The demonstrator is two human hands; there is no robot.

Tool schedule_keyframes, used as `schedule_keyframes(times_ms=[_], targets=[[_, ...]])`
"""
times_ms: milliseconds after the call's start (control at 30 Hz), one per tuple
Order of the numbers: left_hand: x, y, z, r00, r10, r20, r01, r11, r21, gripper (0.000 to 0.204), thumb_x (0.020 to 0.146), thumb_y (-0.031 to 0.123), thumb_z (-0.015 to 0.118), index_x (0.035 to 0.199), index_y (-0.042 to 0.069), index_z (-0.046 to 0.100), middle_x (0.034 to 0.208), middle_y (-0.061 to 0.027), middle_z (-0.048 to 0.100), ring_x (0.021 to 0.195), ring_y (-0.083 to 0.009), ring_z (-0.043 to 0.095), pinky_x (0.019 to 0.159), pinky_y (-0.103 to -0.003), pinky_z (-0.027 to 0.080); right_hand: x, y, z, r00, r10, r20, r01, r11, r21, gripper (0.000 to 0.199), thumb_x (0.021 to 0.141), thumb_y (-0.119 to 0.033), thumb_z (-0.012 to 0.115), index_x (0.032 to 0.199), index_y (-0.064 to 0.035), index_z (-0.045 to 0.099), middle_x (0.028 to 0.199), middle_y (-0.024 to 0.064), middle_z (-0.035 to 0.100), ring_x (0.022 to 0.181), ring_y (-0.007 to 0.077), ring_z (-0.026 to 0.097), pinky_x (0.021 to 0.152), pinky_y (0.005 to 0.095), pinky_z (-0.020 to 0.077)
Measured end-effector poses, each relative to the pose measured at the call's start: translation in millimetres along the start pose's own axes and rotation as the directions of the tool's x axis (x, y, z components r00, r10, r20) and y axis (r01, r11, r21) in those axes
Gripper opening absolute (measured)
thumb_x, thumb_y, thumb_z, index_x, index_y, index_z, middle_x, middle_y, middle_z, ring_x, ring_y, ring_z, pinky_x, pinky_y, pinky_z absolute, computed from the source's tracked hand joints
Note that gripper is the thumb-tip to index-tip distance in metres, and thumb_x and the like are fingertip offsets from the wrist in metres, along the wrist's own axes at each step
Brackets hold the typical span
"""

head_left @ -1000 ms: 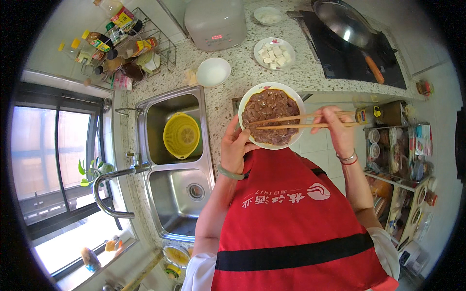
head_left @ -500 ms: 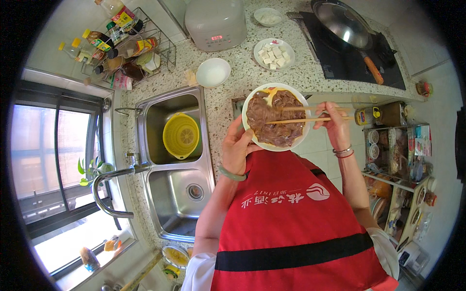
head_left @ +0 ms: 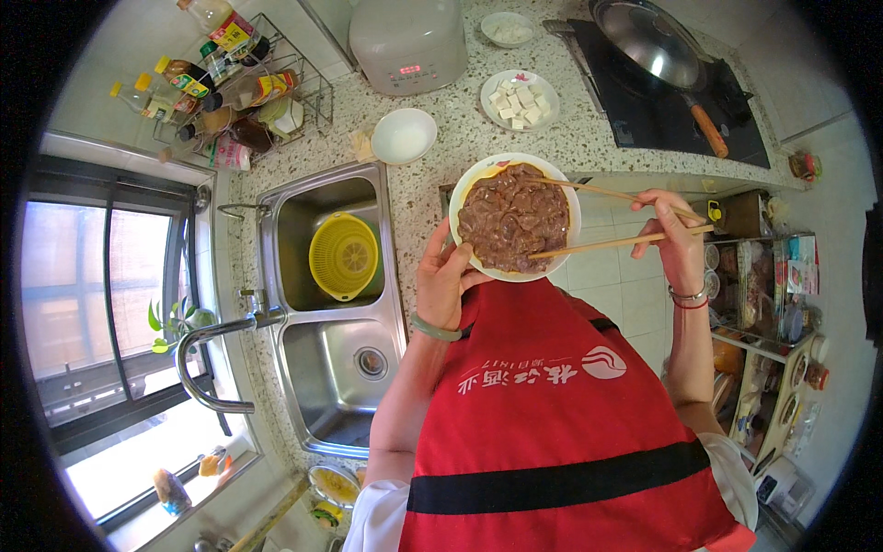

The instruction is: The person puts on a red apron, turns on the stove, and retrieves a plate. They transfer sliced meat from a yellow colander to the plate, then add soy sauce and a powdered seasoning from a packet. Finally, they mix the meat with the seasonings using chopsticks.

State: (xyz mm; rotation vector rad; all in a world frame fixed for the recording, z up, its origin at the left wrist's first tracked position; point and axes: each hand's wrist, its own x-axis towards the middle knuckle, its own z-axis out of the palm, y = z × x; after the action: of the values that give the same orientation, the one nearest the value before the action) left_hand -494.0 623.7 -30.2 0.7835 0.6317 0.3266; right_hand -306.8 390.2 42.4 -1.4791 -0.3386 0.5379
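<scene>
My left hand point(head_left: 445, 281) grips the rim of a white plate point(head_left: 563, 267), thumb on top and fingers beneath. Dark brown sliced raw meat point(head_left: 510, 221) in a glossy, yellowish-edged coating covers most of it. A pair of wooden chopsticks point(head_left: 607, 245) is held in my right hand point(head_left: 673, 237), just right of the plate. The sticks are spread wide, one tip at the upper part of the meat and the other at its lower right. The plate is held up in front of my red apron point(head_left: 561, 386), by the counter's front edge.
On the speckled counter point(head_left: 423, 189) are a white bowl point(head_left: 405, 136), a plate of white tofu cubes point(head_left: 520, 101), a small bowl point(head_left: 507, 30) and a rice cooker point(head_left: 408, 46). A lidded wok point(head_left: 653, 46) sits on the black stove. The double sink point(head_left: 336, 391) holds a yellow basket point(head_left: 344, 256).
The chopsticks have opened from close together to wide apart, and my right hand has shifted right. The meat is spread differently, covering the top of the plate that showed yellow liquid before.
</scene>
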Motion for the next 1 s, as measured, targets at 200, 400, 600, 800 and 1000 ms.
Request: schedule_keyframes(times_ms=[200,400,600,800,1000], targets=[[-1.3,4.3,6.7,1.000,-0.002,0.018,0.001,0.999,0.048,0.048,0.090,-0.001,0.047,0.137,0.007,0.039,0.117,-0.0151,0.058,0.098,-0.0239,0.064,0.071,-0.037,0.061,13.3,53.2,-3.5,0.998,-0.021,-0.057,0.030,0.985,0.170,0.031,0.096,-0.029,0.050,0.096,0.0011,0.061,0.083,0.0119,0.063,0.056,0.0190,0.061,0.050,0.0310,0.0527],[-3.6,5.5,10.6,1.000,-0.002,0.031,0.000,0.998,0.066,0.049,0.090,-0.001,0.046,0.138,0.007,0.039,0.122,-0.0150,0.056,0.102,-0.0250,0.062,0.074,-0.038,0.061,16.0,49.1,14.9,0.993,-0.060,-0.102,0.087,0.956,0.280,0.033,0.096,-0.031,0.051,0.092,0.0010,0.061,0.074,0.0096,0.063,0.056,0.0193,0.062,0.051,0.0305,0.0530],[-1.4,3.3,9.3,1.000,-0.011,0.029,0.009,0.998,0.065,0.049,0.091,0.000,0.047,0.138,0.007,0.038,0.121,-0.0146,0.056,0.101,-0.0242,0.062,0.074,-0.038,0.060,10.8,1.8,10.2,0.998,-0.045,-0.035,0.046,0.998,0.047,0.035,0.095,-0.031,0.052,0.099,0.0024,0.062,0.084,0.0114,0.064,0.055,0.0185,0.061,0.051,0.0292,0.0523],[3.1,-1.7,1.9,1.000,0.005,0.005,-0.005,1.000,0.002,0.048,0.091,0.000,0.047,0.137,0.008,0.040,0.118,-0.0146,0.058,0.097,-0.0238,0.064,0.072,-0.037,0.061,3.0,-2.4,-4.1,0.998,0.009,-0.067,-0.011,1.000,-0.027,0.033,0.095,-0.030,0.052,0.098,0.0018,0.062,0.085,0.0114,0.063,0.055,0.0179,0.061,0.050,0.0297,0.0526],[3.7,0.6,5.9,0.999,0.026,0.037,-0.027,0.999,0.035,0.049,0.090,-0.001,0.047,0.138,0.008,0.039,0.119,-0.0154,0.057,0.098,-0.0249,0.063,0.073,-0.038,0.061,14.0,56.6,6.0,0.995,0.018,-0.094,0.002,0.979,0.204,0.032,0.095,-0.030,0.052,0.092,0.0006,0.062,0.076,0.0095,0.062,0.055,0.0183,0.060,0.050,0.0311,0.0528]])
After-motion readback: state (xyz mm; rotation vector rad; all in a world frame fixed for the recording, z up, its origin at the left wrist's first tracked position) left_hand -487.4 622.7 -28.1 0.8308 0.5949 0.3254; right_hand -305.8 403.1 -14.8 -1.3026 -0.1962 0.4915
